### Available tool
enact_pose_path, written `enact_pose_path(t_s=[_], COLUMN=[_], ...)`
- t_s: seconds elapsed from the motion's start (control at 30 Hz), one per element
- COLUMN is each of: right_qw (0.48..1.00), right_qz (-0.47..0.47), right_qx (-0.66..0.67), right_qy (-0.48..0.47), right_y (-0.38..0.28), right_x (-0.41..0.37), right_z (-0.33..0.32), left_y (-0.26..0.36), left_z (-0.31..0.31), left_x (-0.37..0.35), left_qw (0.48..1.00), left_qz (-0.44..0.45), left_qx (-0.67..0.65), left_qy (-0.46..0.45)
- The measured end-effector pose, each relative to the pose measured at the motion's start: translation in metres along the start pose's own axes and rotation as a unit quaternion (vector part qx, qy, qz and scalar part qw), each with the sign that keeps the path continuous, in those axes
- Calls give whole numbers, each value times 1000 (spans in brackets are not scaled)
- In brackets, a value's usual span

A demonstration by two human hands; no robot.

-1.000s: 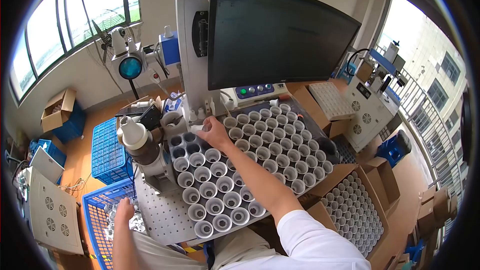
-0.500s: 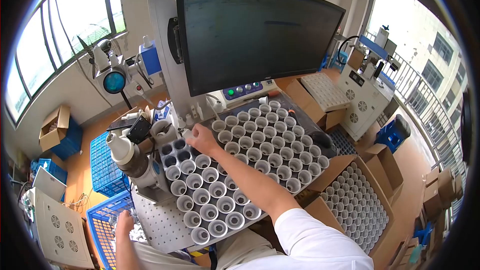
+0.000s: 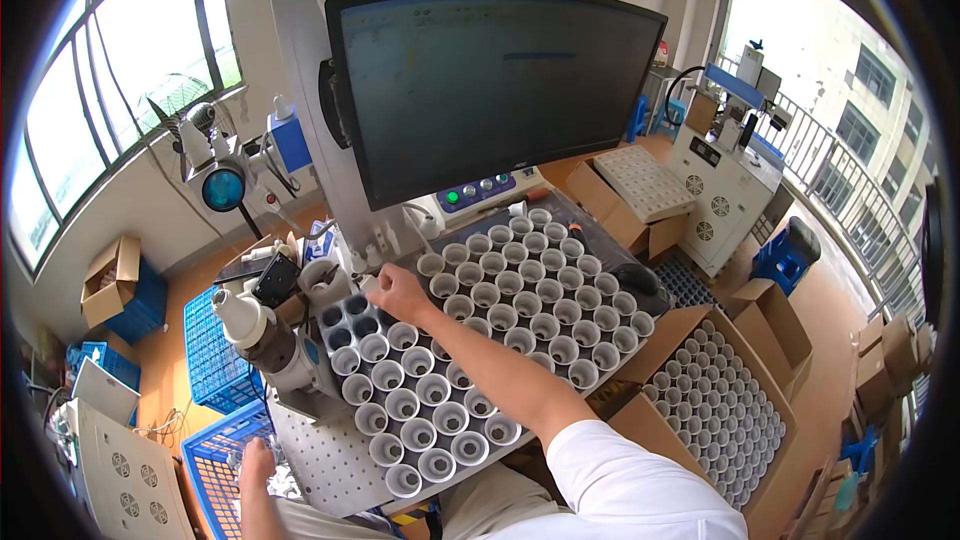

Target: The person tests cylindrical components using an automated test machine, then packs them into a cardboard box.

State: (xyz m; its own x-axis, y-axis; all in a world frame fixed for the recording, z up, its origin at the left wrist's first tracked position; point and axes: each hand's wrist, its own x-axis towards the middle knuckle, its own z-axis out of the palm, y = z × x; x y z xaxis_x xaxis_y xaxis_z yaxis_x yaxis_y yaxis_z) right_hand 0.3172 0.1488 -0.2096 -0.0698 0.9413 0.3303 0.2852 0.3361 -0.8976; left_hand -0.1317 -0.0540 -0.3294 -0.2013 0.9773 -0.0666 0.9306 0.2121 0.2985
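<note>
My right hand (image 3: 398,296) is at the far left corner of a dark tray (image 3: 350,332), fingers pinched on a small white cup (image 3: 371,284) that they partly cover. Several bare dark holes show just left of and below this hand. White cups (image 3: 433,387) stand in rows over the other holes, their open ends up. My left hand (image 3: 257,464) is low at the left, curled over a blue basket (image 3: 215,472) holding loose white parts (image 3: 284,481). Its fingertips are small in view, and what they hold cannot be made out.
A perforated metal plate (image 3: 315,445) lies left of the tray, beside a microscope-like device (image 3: 290,355). Behind stand a monitor (image 3: 500,90) and a control box with buttons (image 3: 470,194). A cardboard box (image 3: 640,430) of similar cups sits at the right.
The view has shifted slightly, with the monitor lower and further left. My right hand stays at the tray's far left corner; my left hand stays over the basket.
</note>
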Motion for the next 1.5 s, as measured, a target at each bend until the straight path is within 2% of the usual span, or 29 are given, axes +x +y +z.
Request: enact_pose_path(t_s=[0.03, 0.13, 0.23, 0.33, 0.43, 0.57, 0.67, 0.8, 0.9, 0.93, 0.97, 1.17, 1.27, 1.37, 1.4, 1.43, 1.47, 1.5], right_qw=[1000, 1000, 1000, 1000, 1000, 999, 999, 999, 999, 999, 999, 999, 1000, 1000, 1000, 1000, 1000, 1000], right_qz=[-1, -4, -8, -6, -7, -6, -5, -12, -14, -10, -7, -3, 5, 10, 10, 7, 14, -9], right_qx=[-1, -3, -2, 8, 26, 36, 39, 40, 36, 37, 37, 38, 25, 10, 8, 10, -8, -8], right_qy=[2, 4, 3, 6, 13, 11, 8, 17, 20, 19, 18, 17, 5, 7, 9, 4, -4, -1], right_y=[1, 4, 4, 2, 3, 6, 7, 7, 11, 11, 9, 8, 6, 2, 1, -1, -2, -5], right_x=[0, 1, 1, 1, 1, 1, 1, 1, 3, 3, 2, 2, 3, 1, 1, 1, 1, 0], right_z=[0, 2, 1, 0, 1, 1, 1, 1, 2, 2, 1, 0, 0, -4, -5, -3, -3, -3], left_y=[-3, -8, 25, 24, 6, 4, 2, 3, -26, 12, 21, 45, -13, 1, -2, -7, -17, 6], left_z=[3, 6, -24, -24, -9, -6, -7, -8, 11, -13, -19, -33, 4, -7, -3, 3, 8, -8], left_x=[2, 4, -3, -3, 2, 0, 2, 1, 10, -1, -3, -13, 6, 7, 9, 15, 18, 11], left_qw=[999, 1000, 991, 991, 990, 993, 989, 985, 989, 988, 988, 990, 996, 990, 982, 986, 972, 952], left_qz=[34, -3, -72, -62, -89, -80, -78, -83, -58, -83, -79, -81, -50, -103, -107, -59, -71, -80], left_qx=[25, -10, -51, -48, -83, -77, -96, -130, -129, -105, -101, -77, -69, -83, -158, -147, -215, -282], left_qy=[25, -1, -104, -107, -68, -43, -76, -73, -43, -77, -83, -88, -34, -54, -10, 47, 65, 85])
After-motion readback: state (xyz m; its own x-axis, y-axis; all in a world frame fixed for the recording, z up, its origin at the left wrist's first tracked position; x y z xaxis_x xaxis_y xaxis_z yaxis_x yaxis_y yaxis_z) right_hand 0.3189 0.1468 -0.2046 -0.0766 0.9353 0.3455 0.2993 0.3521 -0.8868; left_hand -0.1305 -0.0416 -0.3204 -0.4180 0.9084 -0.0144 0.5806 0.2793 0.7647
